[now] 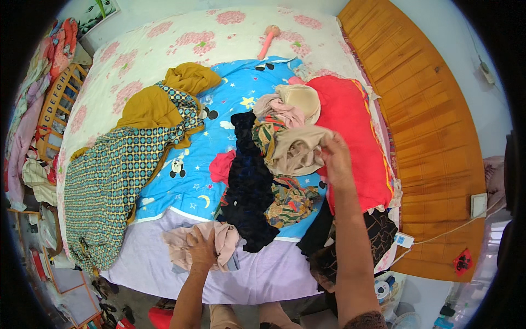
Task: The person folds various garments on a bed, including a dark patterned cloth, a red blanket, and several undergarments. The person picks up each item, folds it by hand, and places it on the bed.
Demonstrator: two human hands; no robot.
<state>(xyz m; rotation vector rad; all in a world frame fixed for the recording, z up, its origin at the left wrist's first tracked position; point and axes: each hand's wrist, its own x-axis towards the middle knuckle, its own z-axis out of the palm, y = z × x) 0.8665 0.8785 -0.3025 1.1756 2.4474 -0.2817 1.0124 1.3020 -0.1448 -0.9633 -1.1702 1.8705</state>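
Note:
My left hand (201, 249) rests on a crumpled pale pink garment (225, 242) at the bed's near edge, over a grey cloth (234, 262). I cannot tell whether its fingers grip the fabric. My right hand (337, 160) reaches out and pinches a beige garment (302, 142) by its right side. Under and behind that lie a light pink cloth (273, 107), a cream moulded bra cup (302, 100) and a multicoloured patterned garment (289, 203). A black lace-like garment (248, 185) stretches between my hands, beside a small bright pink cloth (222, 166).
A mustard and teal patterned garment (119, 164) spreads over the left of the blue cartoon sheet (185, 181). To the right are a red pillow (349, 135), dark clothes (382, 234) and a wooden headboard (423, 123). A pink-handled massage stick (268, 43) lies at the back.

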